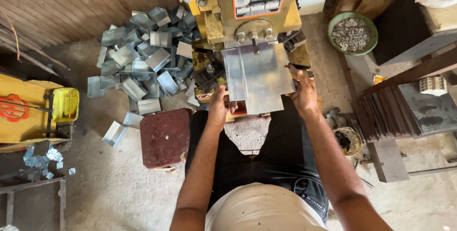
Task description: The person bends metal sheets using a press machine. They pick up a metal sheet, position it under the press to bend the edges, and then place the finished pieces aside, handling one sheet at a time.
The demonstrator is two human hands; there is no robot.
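I hold a shiny flat metal sheet (259, 76) with notched lower corners under the yellow press machine (247, 9). My left hand (220, 105) grips its lower left edge. My right hand (303, 93) grips its right edge. The sheet's top end sits against the machine's tool, just below a row of bolts. My legs in dark trousers are below the sheet.
A heap of bent metal pieces (147, 59) lies on the floor to the left. A red block (165, 137) stands by my left knee. A green bowl of small metal scraps (352, 33) sits at the upper right. Dark metal plates (395, 112) are stacked to the right.
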